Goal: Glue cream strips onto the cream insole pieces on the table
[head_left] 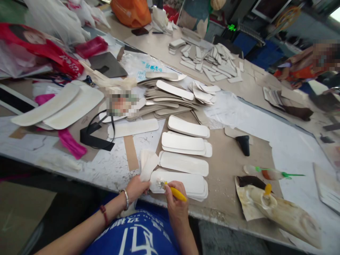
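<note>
My left hand (137,187) is closed on the lower end of a folded white strip (149,165), at the left end of the nearest stack. In my right hand (177,203) is a yellow-handled tool (178,194), its tip over a patch of white crumbs (160,182). I cannot make out the tip's exact shape. Under it lies the nearest stack of white rounded panels (186,182). Beyond it, similar stacks (184,163) lie in a column on brown paper (223,170).
A glue-stained plastic bottle (289,216) lies at the right, near small green-tipped bottles (271,173) and a black cone-shaped piece (243,144). More panel piles (170,95) stand behind. Large curved panels (74,106) and a black strap (97,138) lie left. Another person (300,65) sits far right.
</note>
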`<state>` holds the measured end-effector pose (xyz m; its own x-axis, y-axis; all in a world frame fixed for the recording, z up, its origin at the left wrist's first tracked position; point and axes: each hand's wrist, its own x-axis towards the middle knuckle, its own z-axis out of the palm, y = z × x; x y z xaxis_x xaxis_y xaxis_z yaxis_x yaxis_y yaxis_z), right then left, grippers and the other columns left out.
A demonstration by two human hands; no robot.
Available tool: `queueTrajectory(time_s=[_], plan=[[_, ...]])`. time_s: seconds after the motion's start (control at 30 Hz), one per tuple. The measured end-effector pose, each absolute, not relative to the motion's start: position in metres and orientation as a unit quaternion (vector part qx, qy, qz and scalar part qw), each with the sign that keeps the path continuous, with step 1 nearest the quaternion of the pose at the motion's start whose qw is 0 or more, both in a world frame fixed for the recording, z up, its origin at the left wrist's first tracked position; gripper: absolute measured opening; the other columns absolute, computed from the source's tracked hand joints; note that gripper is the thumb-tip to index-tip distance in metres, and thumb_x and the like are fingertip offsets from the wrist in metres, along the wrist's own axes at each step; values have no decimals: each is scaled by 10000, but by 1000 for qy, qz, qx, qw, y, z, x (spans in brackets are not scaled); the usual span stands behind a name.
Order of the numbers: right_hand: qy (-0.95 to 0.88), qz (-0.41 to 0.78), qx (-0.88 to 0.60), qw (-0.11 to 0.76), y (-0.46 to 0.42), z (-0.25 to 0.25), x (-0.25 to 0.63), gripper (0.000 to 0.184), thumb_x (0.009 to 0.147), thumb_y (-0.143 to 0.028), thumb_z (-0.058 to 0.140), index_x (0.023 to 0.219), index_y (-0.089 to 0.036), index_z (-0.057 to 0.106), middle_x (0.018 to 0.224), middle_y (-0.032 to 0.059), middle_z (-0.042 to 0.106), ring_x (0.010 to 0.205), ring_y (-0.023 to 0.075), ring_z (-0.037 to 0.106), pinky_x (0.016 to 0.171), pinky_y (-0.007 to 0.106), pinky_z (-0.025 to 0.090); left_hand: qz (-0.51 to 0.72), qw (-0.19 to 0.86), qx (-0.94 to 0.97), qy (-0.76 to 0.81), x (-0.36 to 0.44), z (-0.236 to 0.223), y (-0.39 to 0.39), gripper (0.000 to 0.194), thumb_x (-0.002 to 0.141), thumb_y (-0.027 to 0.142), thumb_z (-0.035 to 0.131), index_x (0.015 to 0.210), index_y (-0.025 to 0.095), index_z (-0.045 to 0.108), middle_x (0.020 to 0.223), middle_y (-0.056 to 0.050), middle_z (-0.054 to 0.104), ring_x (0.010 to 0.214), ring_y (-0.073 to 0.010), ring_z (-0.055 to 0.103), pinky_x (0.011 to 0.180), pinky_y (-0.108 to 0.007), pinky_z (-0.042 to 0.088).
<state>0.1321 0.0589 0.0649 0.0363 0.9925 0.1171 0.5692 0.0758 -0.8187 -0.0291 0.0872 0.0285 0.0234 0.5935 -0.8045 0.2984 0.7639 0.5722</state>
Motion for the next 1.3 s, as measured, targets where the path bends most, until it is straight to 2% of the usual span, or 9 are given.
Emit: queueTrajectory(time_s=[0.13, 0.27, 0.43, 0.67, 0.83, 1.0, 1.07, 1.17, 1.3], plan=[[-643, 189, -653, 353, 57, 52, 160, 140, 898, -256, 462, 834, -184, 564, 773, 41, 565, 740, 165, 559, 698, 314, 478, 114, 633, 321, 695, -29, 29, 87, 245, 821, 211, 561, 589, 145, 512, 477, 86, 488, 436, -75, 478, 516, -230, 422], [-643, 78, -690, 324, 53, 52, 203, 169, 908, -275, 445, 844, -173, 564, 775, 56, 563, 742, 174, 566, 708, 328, 477, 125, 630, 319, 697, -28, 31, 88, 249, 780, 139, 517, 533, 159, 495, 438, 66, 494, 425, -91, 484, 500, -227, 390], [-650, 23, -700, 296, 50, 63, 233, 176, 909, -284, 446, 881, -168, 575, 812, 74, 569, 783, 187, 566, 741, 345, 474, 132, 625, 328, 696, -30, 31, 88, 240, 701, 179, 501, 461, 175, 495, 379, 25, 499, 399, -114, 471, 465, -228, 353], [-682, 65, -681, 258, 40, 47, 199, 145, 911, -243, 444, 889, -192, 578, 819, 82, 590, 799, 204, 573, 711, 351, 502, 135, 626, 335, 691, -30, 35, 90, 180, 635, 244, 512, 463, 198, 493, 382, 15, 515, 404, -138, 480, 459, -239, 364], [-686, 138, -649, 300, 36, 54, 178, 126, 909, -197, 442, 923, -194, 566, 824, 67, 584, 801, 174, 578, 721, 303, 508, 139, 638, 327, 683, -30, 37, 91, 167, 600, 277, 517, 452, 202, 495, 385, 3, 530, 403, -141, 480, 460, -249, 374], [-653, 69, -686, 313, 40, 56, 193, 122, 893, -243, 486, 935, -190, 588, 868, 89, 593, 863, 209, 565, 773, 372, 486, 153, 656, 311, 671, -31, 32, 92, 163, 545, 328, 535, 460, 192, 506, 398, 6, 536, 410, -144, 495, 455, -257, 384], [-645, 116, -685, 319, 41, 56, 185, 134, 897, -253, 475, 887, -197, 597, 829, 77, 595, 824, 202, 567, 755, 364, 488, 158, 662, 303, 667, -31, 31, 91, 169, 530, 337, 542, 461, 187, 507, 403, 8, 532, 415, -143, 502, 455, -256, 388], [-611, 256, -659, 356, 42, 60, 154, 153, 896, -264, 470, 842, -204, 601, 792, 56, 595, 775, 179, 573, 722, 322, 491, 163, 671, 294, 660, -32, 32, 91, 165, 530, 333, 546, 482, 178, 518, 416, 10, 533, 419, -138, 507, 454, -253, 389], [-481, 419, -663, 392, 46, 63, 123, 197, 885, -346, 481, 824, -191, 585, 713, 20, 574, 619, 153, 581, 596, 281, 499, 162, 683, 293, 650, -33, 30, 90, 134, 558, 299, 549, 537, 167, 554, 432, 8, 549, 430, -138, 514, 461, -250, 390]])
